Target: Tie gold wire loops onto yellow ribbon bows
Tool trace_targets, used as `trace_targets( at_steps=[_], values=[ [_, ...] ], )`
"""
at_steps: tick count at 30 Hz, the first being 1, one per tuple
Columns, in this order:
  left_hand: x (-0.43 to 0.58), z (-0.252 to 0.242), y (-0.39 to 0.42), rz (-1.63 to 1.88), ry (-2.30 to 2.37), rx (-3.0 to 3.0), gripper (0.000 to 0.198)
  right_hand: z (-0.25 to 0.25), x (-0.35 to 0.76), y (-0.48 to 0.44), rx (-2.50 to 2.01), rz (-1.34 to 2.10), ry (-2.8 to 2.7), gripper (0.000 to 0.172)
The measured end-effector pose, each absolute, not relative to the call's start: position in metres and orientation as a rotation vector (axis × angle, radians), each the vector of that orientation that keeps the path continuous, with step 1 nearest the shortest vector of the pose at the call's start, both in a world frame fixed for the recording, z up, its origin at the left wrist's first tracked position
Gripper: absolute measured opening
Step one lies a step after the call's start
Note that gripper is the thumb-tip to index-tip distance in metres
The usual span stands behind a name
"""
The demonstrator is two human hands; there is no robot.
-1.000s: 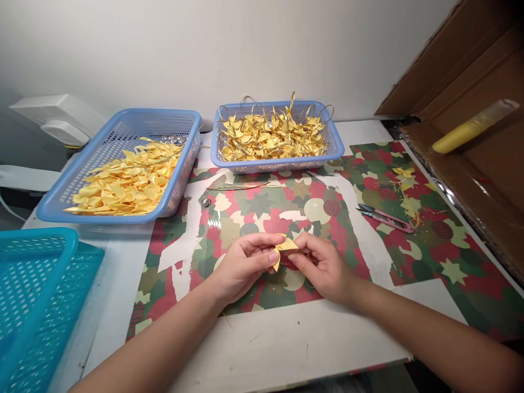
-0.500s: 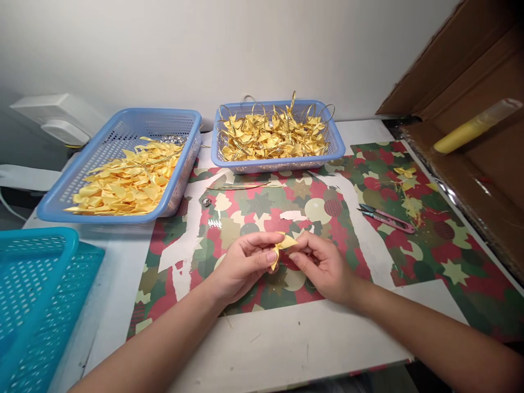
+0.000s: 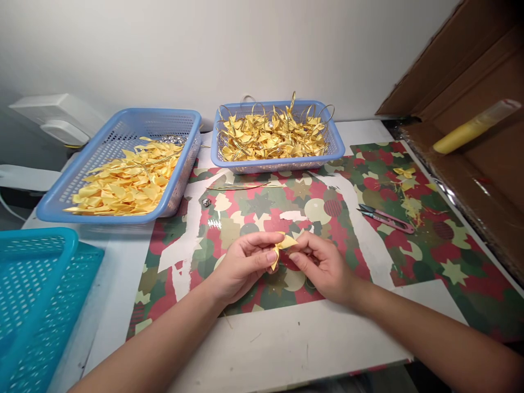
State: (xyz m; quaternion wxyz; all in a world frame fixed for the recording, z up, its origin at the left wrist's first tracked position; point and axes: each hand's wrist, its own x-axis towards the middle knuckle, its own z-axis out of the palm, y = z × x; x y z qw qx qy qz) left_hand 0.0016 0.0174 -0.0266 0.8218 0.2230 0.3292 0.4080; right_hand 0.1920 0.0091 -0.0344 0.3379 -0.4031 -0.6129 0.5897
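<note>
Between my two hands is a yellow ribbon bow (image 3: pixel 285 243), held just above the patterned paper. My left hand (image 3: pixel 249 262) pinches it between thumb and fingers. The thumb and fingers of my right hand (image 3: pixel 323 266) are closed at the bow's right end; whether they grip the ribbon or a thin wire there is hard to see. Beyond my hands, a small silver bell (image 3: pixel 206 202) and a few gold wires (image 3: pixel 245 186) lie on the paper. Pink-handled thread snips (image 3: pixel 386 218) rest to the right.
A blue basket (image 3: pixel 110 218) holds yellow ribbon pieces; another blue basket (image 3: pixel 278 166) holds bows with gold wire. Teal baskets (image 3: pixel 77 284) stand at the left edge. A small yellow bow (image 3: pixel 404 172) and thread scraps lie at right, near a cardboard box (image 3: pixel 458 142) with a yellow tube (image 3: pixel 470 130).
</note>
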Motion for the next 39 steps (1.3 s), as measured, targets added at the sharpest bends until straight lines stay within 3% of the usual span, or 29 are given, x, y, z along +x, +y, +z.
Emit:
trace_targets(
  at_steps=[39],
  values=[
    [0.0032,-0.0247,0.0160,0.867,0.779,0.545,0.024,-0.0362,0.1939,0.0095,-1.036,1.585,-1.604,0.022]
  ],
)
